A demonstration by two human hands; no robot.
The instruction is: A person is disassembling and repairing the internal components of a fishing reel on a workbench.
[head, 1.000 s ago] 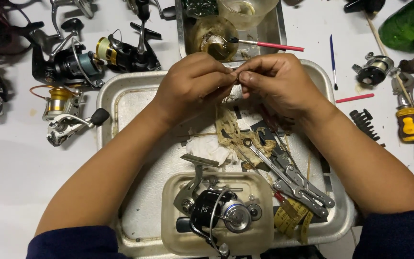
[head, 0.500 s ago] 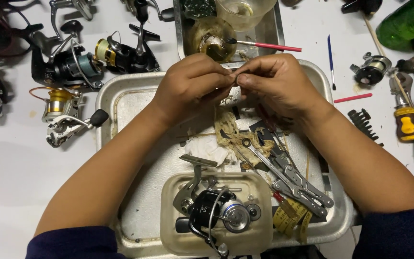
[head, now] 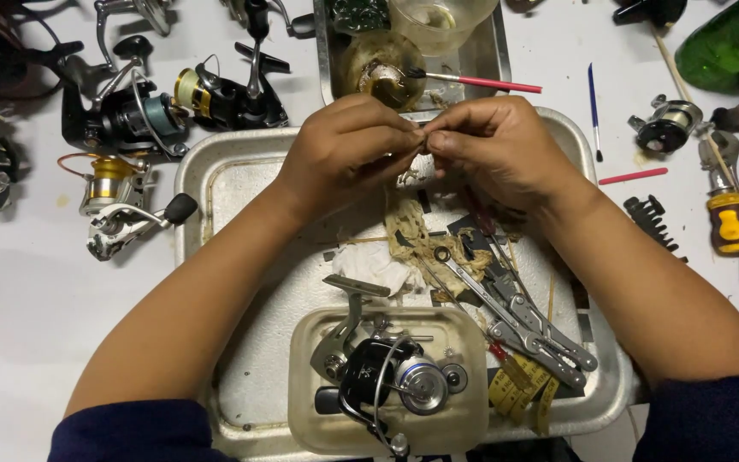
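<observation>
A tiny part (head: 423, 139) is sitting between the fingertips of both hands, too small to tell what it is. The left hand (head: 344, 150) and the right hand (head: 493, 145) are meeting tip to tip, each pinching shut on that part, and they are hovering over the far end of a big metal tray (head: 215, 184).

The tray is holding many things. Just under the hands a dirty rag (head: 416, 239) is lying, with a white rag (head: 369, 265) beside it. Silver pliers (head: 523, 329) are lying slanted on the right part of the tray, and a yellow tape (head: 519, 389) is peeking out below them. At the near end of the tray a clear tub (head: 310, 411) is sitting, and a fishing reel (head: 382, 376) is lying inside it.

Past the hands a smaller metal pan (head: 493, 51) is standing on the counter (head: 36, 299). A round cup (head: 382, 73) is sitting in it, and a pink brush (head: 481, 81) is resting with its tip in the cup.

On the left of the counter more reels are lying: a black reel (head: 233, 98) near the tray and a gold reel (head: 113, 192) just beside the tray's left edge. On the right a yellow screwdriver (head: 729, 222) and a green bottle (head: 729, 43) are lying well apart from the hands.
</observation>
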